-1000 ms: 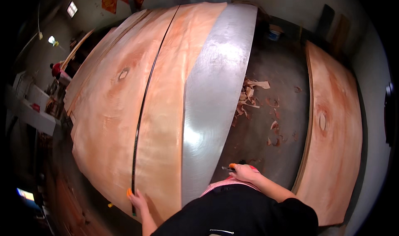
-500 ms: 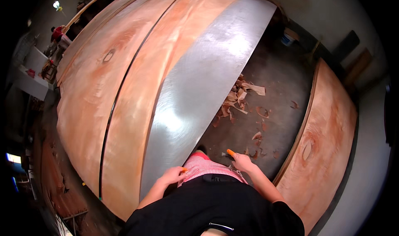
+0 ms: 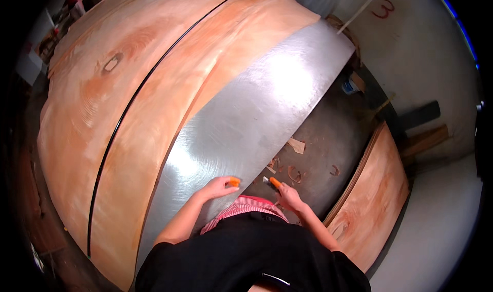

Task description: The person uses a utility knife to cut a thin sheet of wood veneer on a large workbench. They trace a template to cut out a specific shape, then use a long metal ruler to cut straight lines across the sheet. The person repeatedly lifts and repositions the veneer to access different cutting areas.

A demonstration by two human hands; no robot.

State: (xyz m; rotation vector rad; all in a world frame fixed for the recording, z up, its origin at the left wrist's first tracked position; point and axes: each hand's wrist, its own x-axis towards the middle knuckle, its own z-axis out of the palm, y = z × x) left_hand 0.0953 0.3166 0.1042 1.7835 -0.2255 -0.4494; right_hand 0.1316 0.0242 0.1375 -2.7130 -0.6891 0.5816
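One small knife point(image 3: 272, 183), gripped in right hand point(image 3: 289, 196), points up-left toward metal sheet point(image 3: 246, 122).

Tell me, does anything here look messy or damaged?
Yes. Torn wood scraps lie scattered on the grey floor beside the metal sheet. The big wood sheet has a knot hole in it.

1. The person wears a black top with short sleeves; both arms are bare below them.
2. A band of pink and white stripes shows under the black top (maybe an apron or a shirt).
3. The left hand point(image 3: 218, 186) has an orange fingertip cover.
4. The right hand point(image 3: 288, 195) has an orange one too.
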